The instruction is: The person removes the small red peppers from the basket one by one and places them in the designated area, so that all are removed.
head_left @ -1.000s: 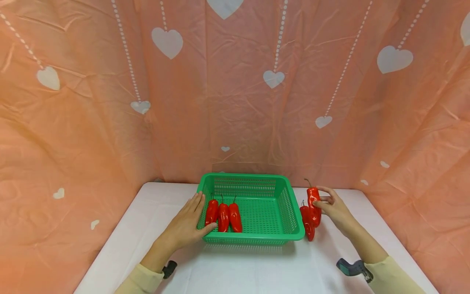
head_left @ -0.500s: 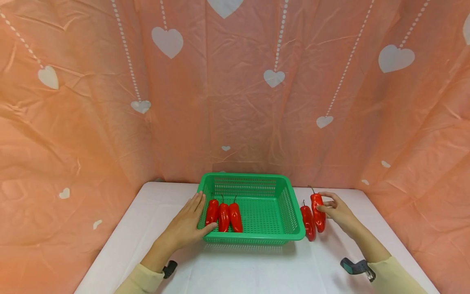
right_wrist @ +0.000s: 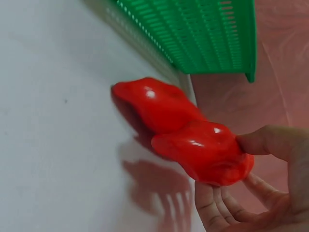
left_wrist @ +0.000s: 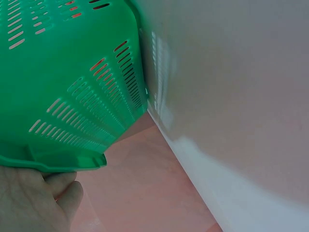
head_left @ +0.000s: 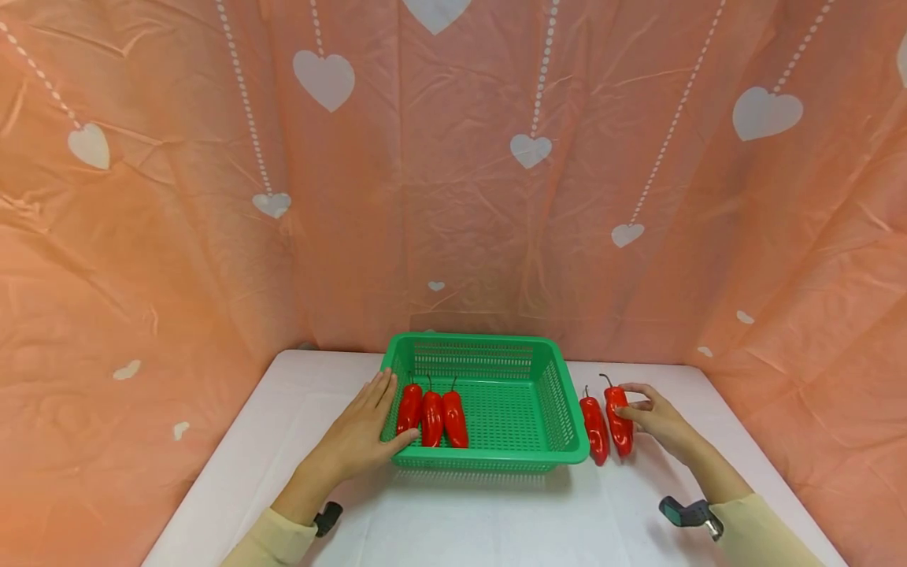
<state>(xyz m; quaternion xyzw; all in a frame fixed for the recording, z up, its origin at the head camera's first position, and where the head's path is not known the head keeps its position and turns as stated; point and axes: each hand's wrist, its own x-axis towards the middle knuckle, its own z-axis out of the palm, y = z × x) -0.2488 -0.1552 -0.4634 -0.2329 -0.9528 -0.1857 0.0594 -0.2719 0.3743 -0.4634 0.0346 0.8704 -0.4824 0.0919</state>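
Note:
My right hand point(head_left: 657, 417) pinches a red pepper point(head_left: 619, 425) between thumb and fingers, at the right of the green basket point(head_left: 496, 456). In the right wrist view this pepper point(right_wrist: 205, 152) is between thumb and fingertips, in front of a second red pepper point(right_wrist: 159, 104). That second pepper point(head_left: 594, 433) lies on the table beside the basket's right wall. With straight fingers my left hand point(head_left: 361, 433) rests on the basket's left rim, its thumb over the near corner. Inside the basket, three red peppers point(head_left: 432, 417) lie side by side at the left.
The white table point(head_left: 482, 520) extends in front of the basket and to both sides. An orange curtain point(head_left: 468, 236) printed with hearts hangs behind and around it. The basket casts a shadow on the cloth.
My right hand has moved the held pepper slightly right and down, away from the other pepper beside the basket, so a gap shows between their lower parts. The left hand stays put.

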